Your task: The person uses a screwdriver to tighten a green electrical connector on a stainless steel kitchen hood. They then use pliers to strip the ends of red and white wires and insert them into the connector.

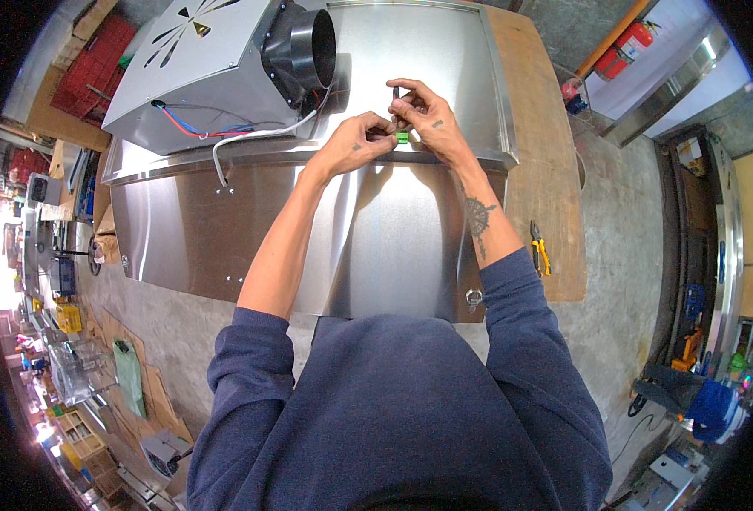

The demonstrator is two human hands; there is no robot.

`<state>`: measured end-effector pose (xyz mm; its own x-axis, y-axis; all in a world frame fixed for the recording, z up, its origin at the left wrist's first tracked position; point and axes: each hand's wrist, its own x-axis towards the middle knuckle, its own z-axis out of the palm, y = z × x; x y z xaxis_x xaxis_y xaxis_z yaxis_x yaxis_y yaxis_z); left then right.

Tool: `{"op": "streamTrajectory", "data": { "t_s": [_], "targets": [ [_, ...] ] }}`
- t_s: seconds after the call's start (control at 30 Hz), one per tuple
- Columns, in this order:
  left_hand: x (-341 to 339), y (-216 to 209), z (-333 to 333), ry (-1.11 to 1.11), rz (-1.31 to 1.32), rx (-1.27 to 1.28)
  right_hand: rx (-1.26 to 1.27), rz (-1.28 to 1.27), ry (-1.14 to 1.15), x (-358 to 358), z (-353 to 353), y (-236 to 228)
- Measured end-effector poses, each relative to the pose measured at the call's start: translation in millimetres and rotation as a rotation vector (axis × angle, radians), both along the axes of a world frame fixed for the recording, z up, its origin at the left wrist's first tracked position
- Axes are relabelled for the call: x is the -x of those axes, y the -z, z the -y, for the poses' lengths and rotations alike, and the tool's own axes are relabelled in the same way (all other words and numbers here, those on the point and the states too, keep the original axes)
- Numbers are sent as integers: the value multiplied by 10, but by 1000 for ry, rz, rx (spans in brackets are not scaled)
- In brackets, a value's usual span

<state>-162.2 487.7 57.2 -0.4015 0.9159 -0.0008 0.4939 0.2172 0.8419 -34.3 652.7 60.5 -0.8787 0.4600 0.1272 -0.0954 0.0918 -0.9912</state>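
Observation:
Both of my hands meet over the steel panel (368, 51), close to its near edge. A small green terminal block (402, 137) shows between them, with the fingertips of my left hand (361, 143) pinched at its left side. Fingers partly cover the block. My right hand (432, 123) grips a small screwdriver (396, 93) by its black handle, held upright above the block. The screwdriver's tip is hard to make out among the fingers. To the left, a grey metal blower box (198, 77) rests on the panel, with a round black duct outlet (313, 48).
Red and blue wires (191, 129) and a grey cable (257, 134) come off the blower box. Yellow-handled pliers (539, 249) lie on the wooden tabletop (555, 187) at right. A fire extinguisher (623, 49) stands far right. Cardboard and tools lie on the floor at left.

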Motion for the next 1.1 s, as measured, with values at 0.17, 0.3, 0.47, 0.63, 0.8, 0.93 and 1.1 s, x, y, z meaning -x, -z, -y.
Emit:
{"op": "streamTrajectory", "data": {
  "t_s": [0.17, 0.3, 0.47, 0.63, 0.8, 0.93, 1.1],
  "targets": [
    [-16, -7, -2, -10, 1, -5, 5, -27, -3, -10, -7, 33],
    [-13, -11, 2, -17, 13, 15, 34, -58, -29, -5, -28, 62],
    [-5, -33, -4, 7, 20, 30, -38, -17, 33, -2, 23, 11],
    [-10, -30, 0, 4, -10, -1, -65, -21, 50, -6, 57, -22],
    [-93, -200, -3, 2, 24, 30, 45, 20, 21, -8, 25, -37],
    [-46, -111, -13, -16, -4, 59, 71, -45, -51, 11, -24, 27],
    [-24, -64, -6, 9, -24, 16, 20, 18, 19, -5, 38, -28]
  ]
}}
